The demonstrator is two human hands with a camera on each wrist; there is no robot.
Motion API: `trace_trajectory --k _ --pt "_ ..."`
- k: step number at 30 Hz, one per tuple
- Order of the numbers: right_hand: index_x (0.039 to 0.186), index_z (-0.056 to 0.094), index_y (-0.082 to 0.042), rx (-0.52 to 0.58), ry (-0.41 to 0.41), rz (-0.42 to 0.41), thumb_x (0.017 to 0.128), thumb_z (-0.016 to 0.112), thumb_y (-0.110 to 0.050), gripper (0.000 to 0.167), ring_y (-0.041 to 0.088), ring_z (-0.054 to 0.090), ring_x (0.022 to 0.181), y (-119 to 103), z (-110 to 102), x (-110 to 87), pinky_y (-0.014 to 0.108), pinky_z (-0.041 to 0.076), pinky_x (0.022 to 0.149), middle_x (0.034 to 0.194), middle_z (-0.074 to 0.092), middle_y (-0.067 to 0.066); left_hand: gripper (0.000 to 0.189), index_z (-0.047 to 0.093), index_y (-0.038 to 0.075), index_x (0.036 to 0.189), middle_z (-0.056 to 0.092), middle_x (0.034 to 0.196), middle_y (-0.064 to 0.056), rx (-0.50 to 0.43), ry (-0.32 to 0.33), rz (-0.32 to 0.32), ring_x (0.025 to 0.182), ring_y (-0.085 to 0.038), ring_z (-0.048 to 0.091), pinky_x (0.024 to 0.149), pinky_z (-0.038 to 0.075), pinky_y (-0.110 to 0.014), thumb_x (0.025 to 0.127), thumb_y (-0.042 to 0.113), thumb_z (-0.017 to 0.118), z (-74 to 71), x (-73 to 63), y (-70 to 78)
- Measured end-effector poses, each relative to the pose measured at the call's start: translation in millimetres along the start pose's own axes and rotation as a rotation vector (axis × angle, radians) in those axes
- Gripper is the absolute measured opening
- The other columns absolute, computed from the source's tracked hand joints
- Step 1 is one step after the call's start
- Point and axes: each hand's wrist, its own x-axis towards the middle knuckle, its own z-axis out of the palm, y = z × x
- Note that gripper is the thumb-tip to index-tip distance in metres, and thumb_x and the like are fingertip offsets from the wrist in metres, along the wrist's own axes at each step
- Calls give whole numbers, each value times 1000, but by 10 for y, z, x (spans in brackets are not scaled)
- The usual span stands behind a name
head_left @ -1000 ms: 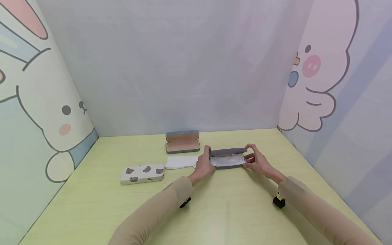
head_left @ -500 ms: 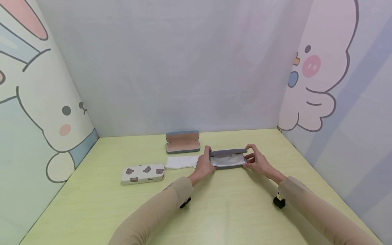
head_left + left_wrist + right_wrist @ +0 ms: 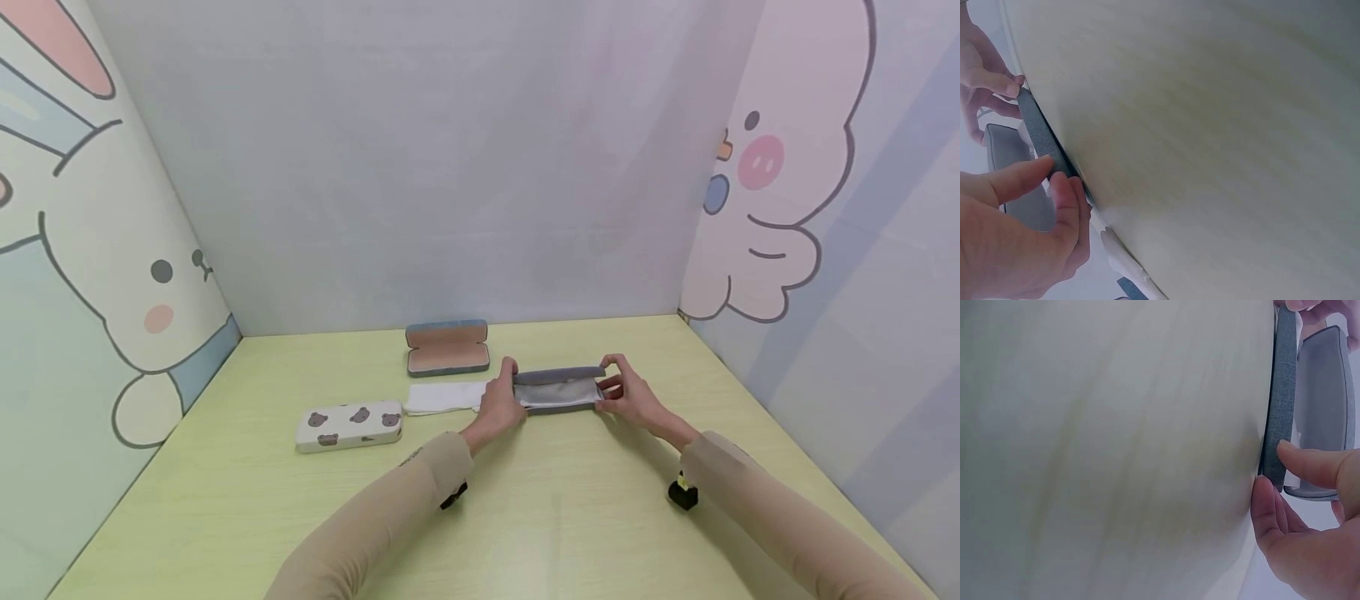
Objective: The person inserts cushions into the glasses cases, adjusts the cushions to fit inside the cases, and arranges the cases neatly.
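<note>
A dark grey glasses case [image 3: 559, 409] lies on the table, its lid [image 3: 558, 375] partly lowered over a pale cloth [image 3: 555, 393] spread inside. At its left end my left hand [image 3: 501, 404] holds it, one finger reaching up to the lid. My right hand [image 3: 632, 400] grips the other end, with a raised finger at the lid's corner. In the left wrist view, thumb and fingertips of the left hand [image 3: 1022, 237] pinch the fabric-covered base [image 3: 1040, 132]. The right wrist view shows the right thumb [image 3: 1310, 464] pressed on the base's front wall [image 3: 1282, 394].
Left of the case lies a folded white cloth [image 3: 442, 397], partly behind my left hand. An opened blue glasses case [image 3: 447, 358] with a tan lining stands farther back. A closed white case with bear prints [image 3: 349, 426] lies at left. Fabric walls enclose the table.
The grey case's lid has tipped slightly forward and down, narrowing the gap over the cloth. Both hands stay at the ends of the case, and the other things have not moved.
</note>
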Motion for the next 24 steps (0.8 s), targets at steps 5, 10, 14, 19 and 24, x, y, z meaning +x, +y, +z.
trace_trajectory --k 5,10,14,19,24 --pt "123 32 -5 3 0 -10 80 73 4 60 31 68 90 11 1 -1 28 51 73 112 62 34 64 39 11 120 64 104 -20 2 -5 10 76 -25 54 61 40 -30 68 -12 69 -15 -22 17" --pt "116 41 -2 -21 11 -11 81 72 3 47 32 67 92 2 18 -30 26 51 70 113 61 31 53 43 10 113 62 102 -18 12 -3 35 83 -27 55 68 43 -34 70 -12 65 -6 -53 11" --pt "107 50 0 -73 18 -10 81 72 2 34 32 67 92 -14 39 -53 24 50 68 114 61 29 46 47 6 107 62 105 -17 27 11 45 92 -29 57 77 46 -40 69 -12 64 16 -72 -7" --pt "105 51 1 -94 30 0 80 72 4 33 31 67 90 -33 33 -51 25 50 67 110 62 29 47 46 6 107 63 105 -18 29 20 44 92 -30 59 77 48 -41 68 -13 64 31 -65 -4" --pt "104 51 2 -110 34 14 79 72 4 33 32 67 90 -39 -5 -52 26 51 68 109 63 30 48 45 7 107 63 102 -18 21 9 55 87 -27 56 74 46 -37 68 -12 65 39 -60 19"
